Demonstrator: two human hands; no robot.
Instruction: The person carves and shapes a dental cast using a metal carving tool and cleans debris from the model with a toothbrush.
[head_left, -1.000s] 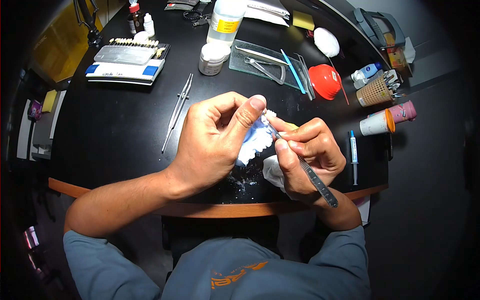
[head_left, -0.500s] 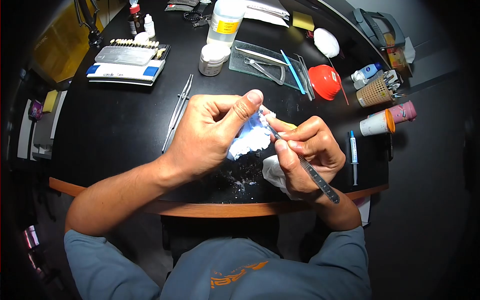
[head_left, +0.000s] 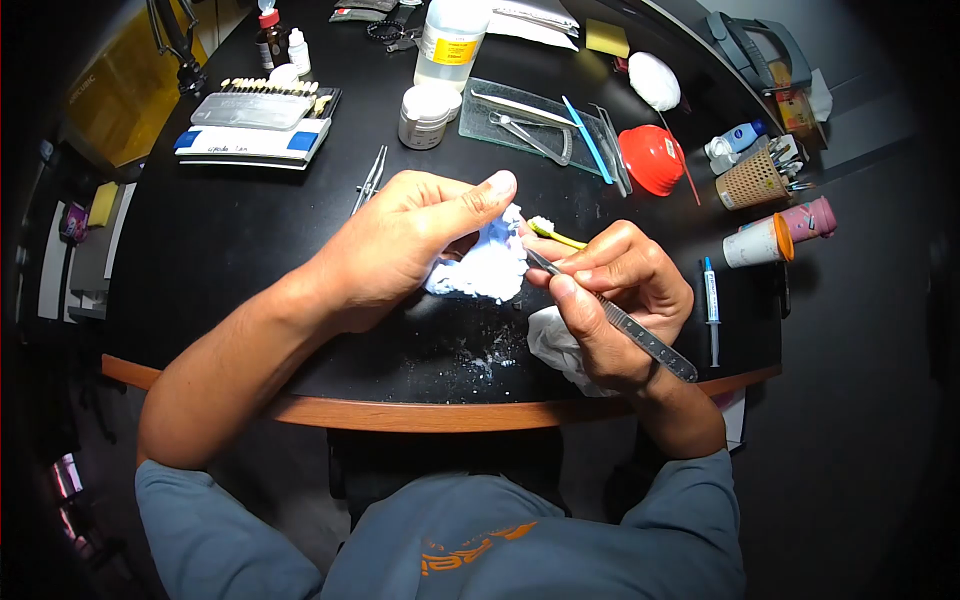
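Note:
My left hand [head_left: 410, 235] is closed around a rough, pale blue-white plaster piece [head_left: 485, 265], thumb on top; the palm hides part of the piece. Between thumb and fingers of my right hand [head_left: 620, 290] is a metal scalpel [head_left: 650, 345] with ruler marks on its handle. Its tip points at the right edge of the piece; whether it touches cannot be made out. White crumbs [head_left: 485, 360] lie on the black desk below. A yellow toothbrush [head_left: 560, 237] lies behind my right fingers, and a crumpled white tissue [head_left: 560, 345] lies beneath that hand.
Locking tweezers [head_left: 370, 180] lie beyond my left hand. Farther back are a lidded jar [head_left: 424, 120], a large bottle [head_left: 450, 50], a glass slab [head_left: 485, 130] with tools and a red bowl [head_left: 652, 162]. A shade guide [head_left: 250, 140] stands left; a syringe [head_left: 711, 310] lies right.
My left hand has moved slightly left with the plaster piece, away from the scalpel tip. The toothbrush head shows more now. My right hand keeps its grip, shifted a little.

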